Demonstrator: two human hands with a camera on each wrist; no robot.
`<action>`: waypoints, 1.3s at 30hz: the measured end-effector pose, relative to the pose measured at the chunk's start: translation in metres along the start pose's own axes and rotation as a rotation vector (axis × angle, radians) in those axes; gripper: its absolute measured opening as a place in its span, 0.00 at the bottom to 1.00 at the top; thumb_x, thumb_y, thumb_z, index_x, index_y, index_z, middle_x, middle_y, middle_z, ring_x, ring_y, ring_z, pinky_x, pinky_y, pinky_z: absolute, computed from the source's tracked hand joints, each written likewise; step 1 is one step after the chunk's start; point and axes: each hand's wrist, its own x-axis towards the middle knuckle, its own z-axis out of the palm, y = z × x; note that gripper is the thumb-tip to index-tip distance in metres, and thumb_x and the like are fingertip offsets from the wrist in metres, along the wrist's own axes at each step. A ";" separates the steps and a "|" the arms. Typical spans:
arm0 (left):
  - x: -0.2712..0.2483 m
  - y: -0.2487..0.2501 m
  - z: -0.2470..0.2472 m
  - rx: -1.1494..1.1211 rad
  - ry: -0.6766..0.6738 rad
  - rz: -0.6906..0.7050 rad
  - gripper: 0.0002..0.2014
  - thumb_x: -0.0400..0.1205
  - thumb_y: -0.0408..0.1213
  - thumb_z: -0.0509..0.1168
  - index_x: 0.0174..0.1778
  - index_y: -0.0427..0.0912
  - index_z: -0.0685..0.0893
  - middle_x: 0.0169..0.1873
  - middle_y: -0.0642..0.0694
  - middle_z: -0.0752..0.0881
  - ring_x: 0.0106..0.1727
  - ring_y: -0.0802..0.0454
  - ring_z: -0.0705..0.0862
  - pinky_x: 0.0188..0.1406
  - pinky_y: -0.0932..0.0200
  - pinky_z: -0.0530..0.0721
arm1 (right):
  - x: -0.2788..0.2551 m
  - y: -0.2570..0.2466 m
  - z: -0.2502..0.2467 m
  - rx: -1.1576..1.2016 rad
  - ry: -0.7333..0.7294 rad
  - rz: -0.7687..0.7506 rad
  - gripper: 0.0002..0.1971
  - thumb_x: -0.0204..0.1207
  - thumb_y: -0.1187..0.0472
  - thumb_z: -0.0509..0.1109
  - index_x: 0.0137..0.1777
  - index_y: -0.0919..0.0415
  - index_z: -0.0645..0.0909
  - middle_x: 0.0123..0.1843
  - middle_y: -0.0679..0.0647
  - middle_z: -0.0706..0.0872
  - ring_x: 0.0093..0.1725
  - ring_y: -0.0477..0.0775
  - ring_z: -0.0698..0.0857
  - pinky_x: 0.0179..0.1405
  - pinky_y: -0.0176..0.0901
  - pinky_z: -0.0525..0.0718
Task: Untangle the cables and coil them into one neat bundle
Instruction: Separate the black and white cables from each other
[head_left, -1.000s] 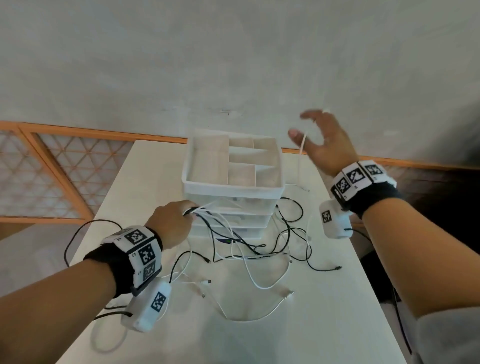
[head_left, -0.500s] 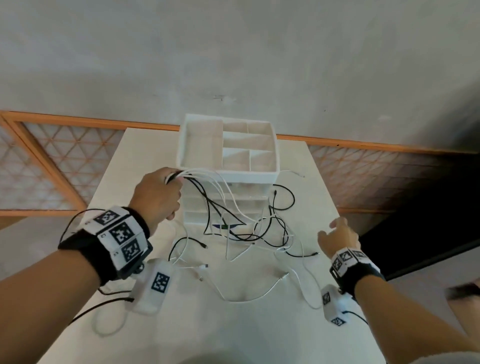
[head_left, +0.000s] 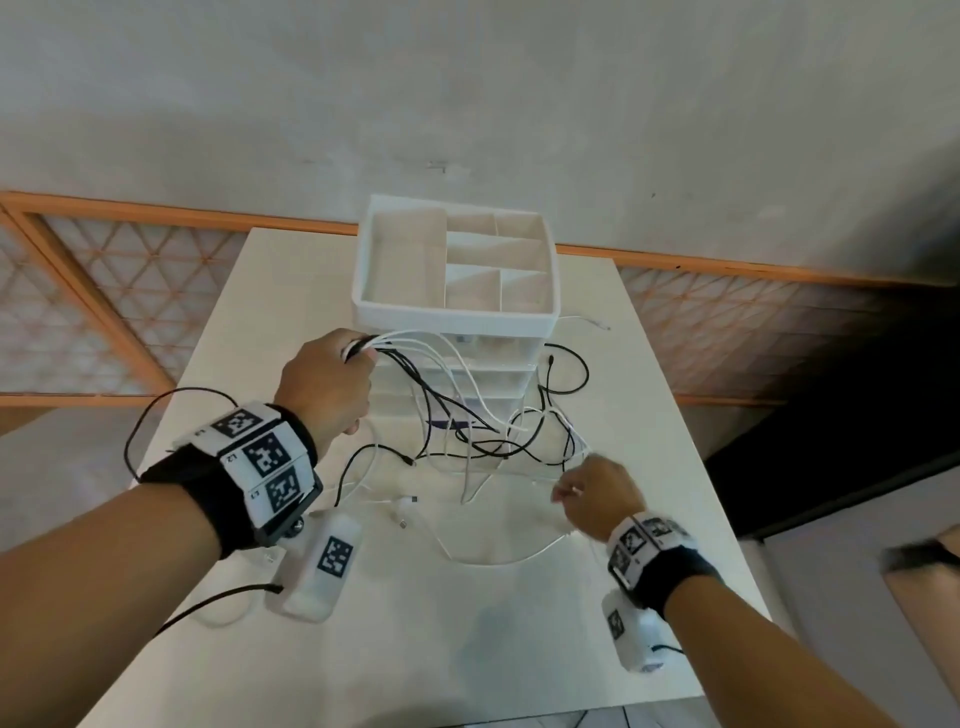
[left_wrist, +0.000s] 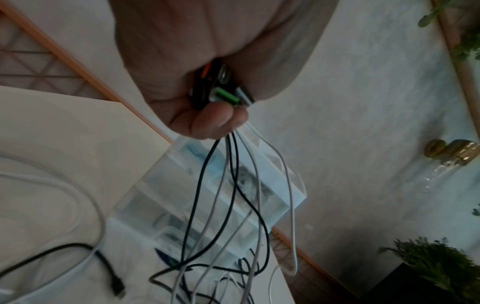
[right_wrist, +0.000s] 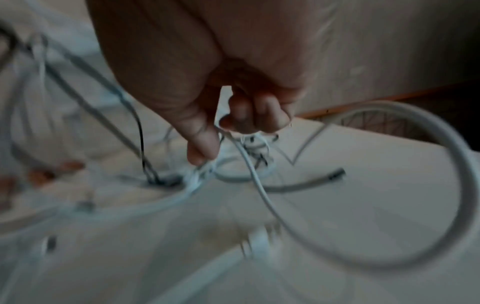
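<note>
Several black and white cables (head_left: 483, 431) lie tangled on the white table (head_left: 467, 623) in front of a drawer unit. My left hand (head_left: 332, 384) is raised by the unit's left side and grips the plug ends of several cables (left_wrist: 221, 92); the strands hang down from the fist (left_wrist: 233, 185). My right hand (head_left: 597, 493) is low over the table at the tangle's right edge, fingers curled, pinching a white cable (right_wrist: 249, 164) between thumb and fingertips. The right wrist view is blurred.
A white drawer unit with a divided tray on top (head_left: 457, 312) stands at the table's far middle. A wood-framed lattice panel (head_left: 104, 312) runs behind the table. Loose black and white cable loops (left_wrist: 64, 236) lie at the near left.
My right hand dropped from high beside the tray down to the table and took hold of a white cable. My left hand lifted its bunch of plug ends slightly higher.
</note>
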 end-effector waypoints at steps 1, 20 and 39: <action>0.001 -0.005 -0.002 0.013 0.013 -0.015 0.08 0.86 0.39 0.60 0.51 0.47 0.85 0.28 0.43 0.79 0.26 0.42 0.76 0.26 0.57 0.73 | 0.002 0.000 -0.015 0.029 0.052 -0.016 0.13 0.75 0.59 0.71 0.35 0.39 0.88 0.42 0.41 0.81 0.48 0.51 0.85 0.52 0.42 0.83; -0.022 -0.003 -0.001 0.210 -0.248 0.106 0.14 0.86 0.43 0.62 0.44 0.34 0.81 0.28 0.43 0.77 0.28 0.43 0.76 0.27 0.53 0.73 | 0.013 -0.058 -0.119 0.304 0.334 -0.140 0.32 0.73 0.50 0.78 0.78 0.45 0.73 0.63 0.55 0.82 0.58 0.52 0.84 0.59 0.44 0.80; -0.044 -0.058 -0.056 0.678 -0.249 0.224 0.24 0.86 0.59 0.55 0.37 0.47 0.87 0.22 0.50 0.78 0.32 0.48 0.79 0.41 0.53 0.78 | 0.050 -0.053 -0.080 0.118 0.185 -0.054 0.39 0.75 0.61 0.74 0.83 0.42 0.63 0.60 0.53 0.88 0.60 0.62 0.87 0.66 0.50 0.81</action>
